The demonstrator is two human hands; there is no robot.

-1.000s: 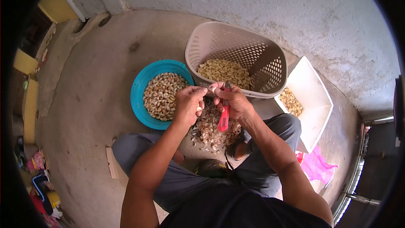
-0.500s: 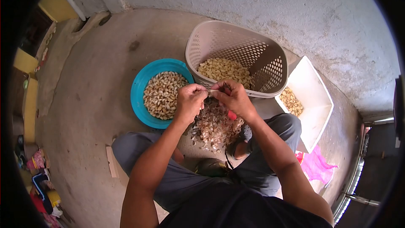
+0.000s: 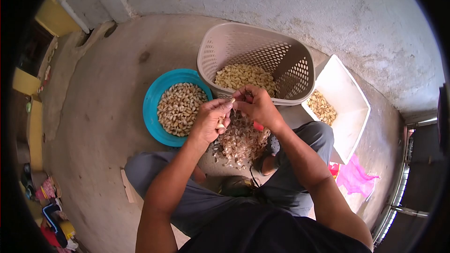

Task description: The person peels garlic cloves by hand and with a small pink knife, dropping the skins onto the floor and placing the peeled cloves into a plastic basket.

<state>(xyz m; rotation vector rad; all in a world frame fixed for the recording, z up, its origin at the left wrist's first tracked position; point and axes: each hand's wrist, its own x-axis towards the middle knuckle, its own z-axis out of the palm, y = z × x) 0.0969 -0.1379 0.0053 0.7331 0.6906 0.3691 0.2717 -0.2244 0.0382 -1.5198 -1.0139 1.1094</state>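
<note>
My left hand (image 3: pixel 212 119) pinches a garlic clove (image 3: pixel 232 100) between thumb and fingertips. Another pale clove (image 3: pixel 220 125) is tucked in its curled fingers. My right hand (image 3: pixel 257 106) is closed right beside that clove, its fingertips pressed together; what they grip, perhaps a bit of skin, is too small to make out. Below both hands lies a heap of papery garlic skins (image 3: pixel 241 145). Left of my hands, a blue basin (image 3: pixel 151 112) holds unpeeled cloves (image 3: pixel 180 107). Just beyond them, a tall grey-brown perforated basket (image 3: pixel 251 35) contains peeled cloves (image 3: pixel 246 76).
At the right a white tub (image 3: pixel 349 107) leans at an angle, with more cloves (image 3: pixel 321 107) in its lower corner. Pink cloth (image 3: pixel 356 178) lies near it. A small red object (image 3: pixel 258 126) rests by the skins. A rough wall (image 3: pixel 281 0) rises behind the basket.
The clove at my left fingertips now shows pale above them, and a second clove is visible in that hand. My hands stay close together; the whole view has shifted slightly.
</note>
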